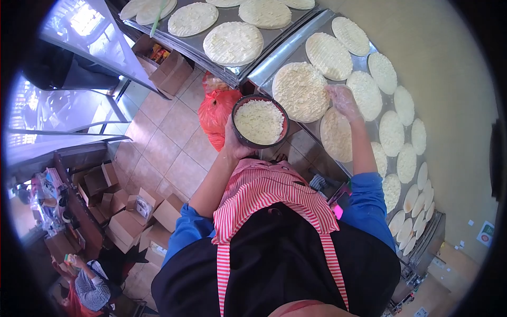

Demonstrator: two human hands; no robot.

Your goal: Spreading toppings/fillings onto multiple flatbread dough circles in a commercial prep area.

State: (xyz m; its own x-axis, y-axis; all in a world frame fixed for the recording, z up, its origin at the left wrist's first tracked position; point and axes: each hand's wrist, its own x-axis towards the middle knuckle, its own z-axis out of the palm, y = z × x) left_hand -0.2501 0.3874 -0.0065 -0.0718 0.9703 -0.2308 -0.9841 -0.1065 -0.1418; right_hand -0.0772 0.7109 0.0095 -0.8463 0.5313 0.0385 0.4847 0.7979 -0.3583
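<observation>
My left hand (236,142) holds a dark round bowl (285,137) with a reddish inside, filled with white crumbly topping (259,122). In a clear plastic glove, my right hand (344,101) is over the metal tray, its fingertips at the right edge of a round flat dough (301,92) spread with topping. Below that one lies another dough round (336,134) with a smoother surface. Several more topped rounds (364,95) cover the metal trays (283,51) to the right. Whether the right fingers hold any topping cannot be seen.
More topped rounds lie on the stacked trays (190,43) at the top, with a green utensil (157,18). Red plastic bags (217,113) stand on the tiled floor beside the bowl. Open cardboard boxes (126,230) are at lower left, near another person (92,285).
</observation>
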